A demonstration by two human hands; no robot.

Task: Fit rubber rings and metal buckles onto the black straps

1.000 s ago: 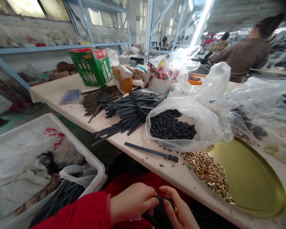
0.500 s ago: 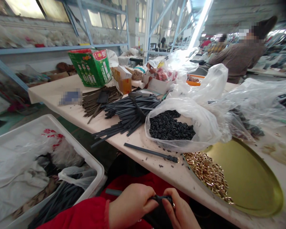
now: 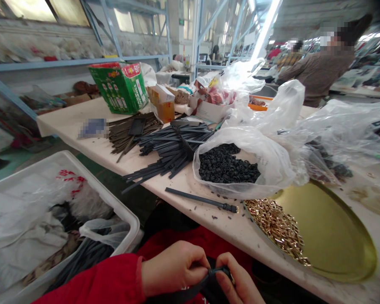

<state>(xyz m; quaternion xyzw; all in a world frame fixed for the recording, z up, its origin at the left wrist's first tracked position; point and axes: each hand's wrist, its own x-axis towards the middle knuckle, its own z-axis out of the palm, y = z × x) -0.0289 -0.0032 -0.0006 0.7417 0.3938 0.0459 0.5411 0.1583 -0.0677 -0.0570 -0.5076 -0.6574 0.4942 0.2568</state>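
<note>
A flat black strap with a smooth, dull surface (image 3: 213, 275) is held low in front of the body, bent between the two hands, and a small gold glint is seen on it at the right fingers. It is pinched between thumb and fingers by the left hand (image 3: 174, 270), and closely held also by the right hand (image 3: 239, 282); the hands are near each other, and the fingertips are partly hidden. The hands are kept off the pale, cloth-like table (image 3: 72, 110), whose slanting near edge is passed just beyond them. At the left, room is limited by the rim of a white plastic bin (image 3: 131, 223); at the right, by an oval gold-coloured tray (image 3: 335, 240) partly filled with gold metal buckles (image 3: 278, 230). Between the edge and a translucent plastic bag (image 3: 278, 169) of small black loops (image 3: 221, 165), a buckled black strap (image 3: 196, 198) is laid. Farther, heaped dark strips (image 3: 167, 147) and a green printed carton (image 3: 118, 90) are seen; behind, blue metal shelves (image 3: 69, 63) and a person in brown (image 3: 323, 71).
</note>
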